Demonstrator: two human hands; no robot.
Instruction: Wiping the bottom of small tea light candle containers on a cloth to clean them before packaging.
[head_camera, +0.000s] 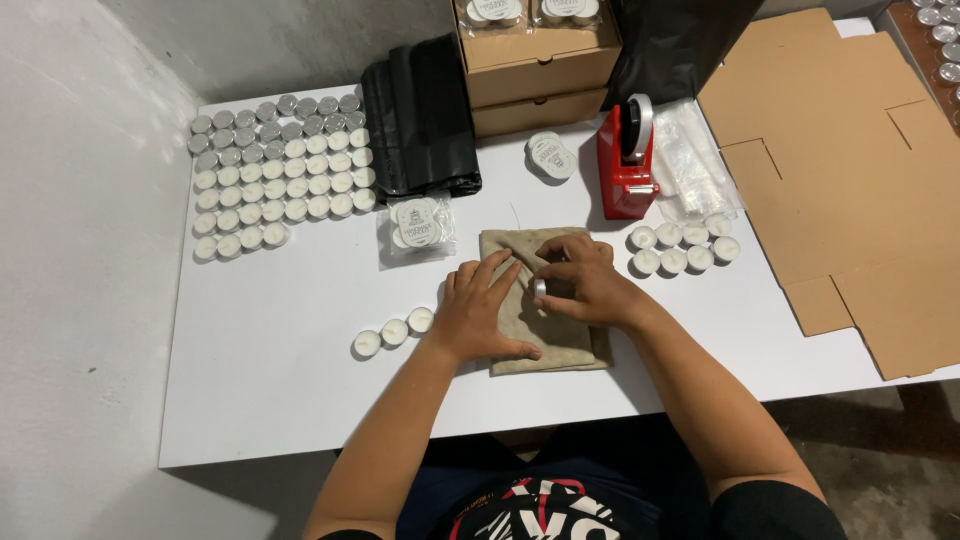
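Head camera view: at frame centre, the left hand (482, 312) lies flat, fingers spread, on a beige cloth pouch (545, 345) on the white table (280, 390), while the right hand (585, 283) pinches a tealight candle (541, 291) against it; a red tape dispenser (625, 165) stands just above.

Both bare forearms run in from six o'clock, converging toward twelve; the left hand (483, 310) lies palm down, fingers spread and pointing to one o'clock; the right hand (585, 282) sits just at its three o'clock, fingers curled in a pinch, wrist bent toward nine o'clock.
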